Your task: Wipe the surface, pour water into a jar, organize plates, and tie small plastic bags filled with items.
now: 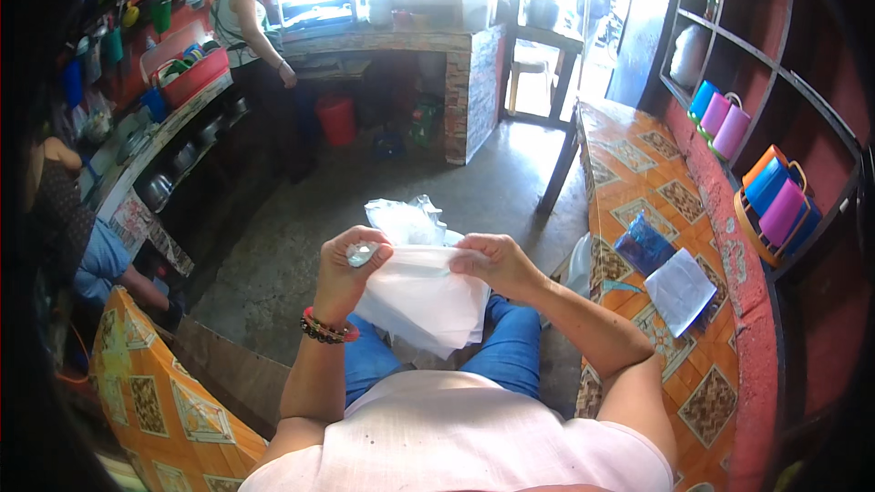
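A thin white plastic sheet or bag (pixel 424 294) hangs above my lap, its top edge stretched between my two hands. My left hand (pixel 350 263) pinches the left end of that edge and has a small shiny, clear crumpled piece (pixel 362 253) in its curled fingers. The right end is gripped between thumb and fingers of my right hand (pixel 497 261). Just beyond the sheet is a crumpled clear plastic bag (pixel 408 217); what it rests on is mostly hidden. To my right, a blue plastic packet (pixel 642 242) and a flat white packet or folded sheet (pixel 680 292) lie on the patterned table (pixel 707 403).
Another patterned table (pixel 147 403) curves in at lower left. One person (pixel 249 34) stands by the counter; another (pixel 102 246) bends at the left edge. A wall shelf (pixel 742 48) holds colored plastic cups (pixel 783 208). A red bucket (pixel 336 119) sits under the counter.
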Demonstrator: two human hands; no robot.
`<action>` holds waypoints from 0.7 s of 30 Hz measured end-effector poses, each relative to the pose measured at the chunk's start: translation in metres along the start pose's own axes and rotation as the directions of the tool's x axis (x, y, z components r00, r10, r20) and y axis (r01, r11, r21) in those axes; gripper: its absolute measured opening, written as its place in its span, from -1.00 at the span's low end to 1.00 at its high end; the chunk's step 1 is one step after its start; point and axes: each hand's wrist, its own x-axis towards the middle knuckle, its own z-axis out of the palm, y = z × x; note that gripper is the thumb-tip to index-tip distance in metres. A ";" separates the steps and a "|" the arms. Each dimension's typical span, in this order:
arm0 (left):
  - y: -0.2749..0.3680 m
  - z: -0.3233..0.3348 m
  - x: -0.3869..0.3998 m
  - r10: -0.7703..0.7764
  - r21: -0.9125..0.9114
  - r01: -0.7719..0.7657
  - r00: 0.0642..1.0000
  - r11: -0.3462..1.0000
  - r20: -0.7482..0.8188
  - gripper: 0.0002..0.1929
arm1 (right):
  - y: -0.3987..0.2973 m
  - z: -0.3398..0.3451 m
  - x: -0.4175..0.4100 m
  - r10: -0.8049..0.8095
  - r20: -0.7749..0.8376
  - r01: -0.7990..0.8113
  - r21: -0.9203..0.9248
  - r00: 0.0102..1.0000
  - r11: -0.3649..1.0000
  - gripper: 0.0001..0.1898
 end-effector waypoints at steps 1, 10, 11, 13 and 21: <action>0.000 0.000 0.000 0.010 -0.039 -0.011 1.000 0.999 -0.009 -0.93 | -0.001 -0.001 0.000 0.009 -0.011 -0.009 0.006 1.000 1.000 -0.87; -0.002 -0.013 0.003 0.092 -0.022 -0.089 0.985 0.996 0.147 -0.82 | -0.002 -0.004 0.003 -0.096 0.015 0.098 -0.137 0.995 0.986 -0.90; -0.002 -0.014 0.003 0.083 -0.057 -0.074 0.982 0.996 0.167 -0.81 | -0.003 -0.004 0.003 -0.104 0.013 0.105 -0.127 0.994 0.986 -0.90; -0.002 -0.018 0.001 0.081 -0.087 -0.069 0.986 0.994 0.147 -0.82 | -0.008 -0.002 0.001 -0.116 0.019 0.118 -0.120 0.993 0.986 -0.89; -0.010 -0.024 -0.003 -0.036 -0.064 0.037 0.999 0.997 0.006 -0.89 | -0.016 0.004 -0.009 -0.051 0.054 0.057 -0.119 0.997 0.991 -0.85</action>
